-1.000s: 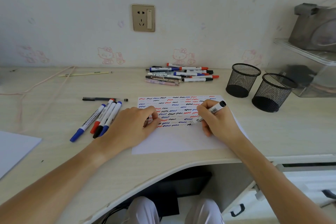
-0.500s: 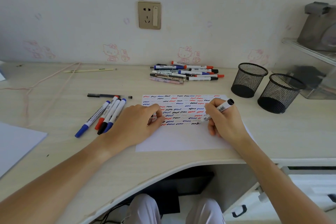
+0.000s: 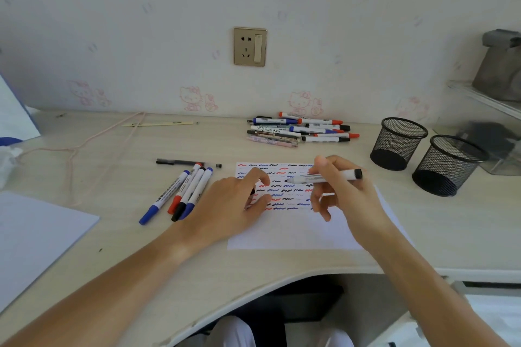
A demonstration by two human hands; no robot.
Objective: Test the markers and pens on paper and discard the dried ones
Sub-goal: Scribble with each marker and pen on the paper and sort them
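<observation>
Across the pale desk (image 3: pixel 282 276) lay squiggle-marked paper (image 3: pixel 296 231); the right hand (image 3: pixel 346 194) gripped a marker (image 3: pixel 324 177) (black-ended), while the left hand (image 3: pixel 231 205) pinched something small and dark, unidentifiable.

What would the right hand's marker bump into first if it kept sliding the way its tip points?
Probably the left hand. The right hand holds the black-ended marker with its tip aimed left across the scribbled paper, toward the left hand's fingers. Depth is unclear, so the tip could pass just above them.
</observation>
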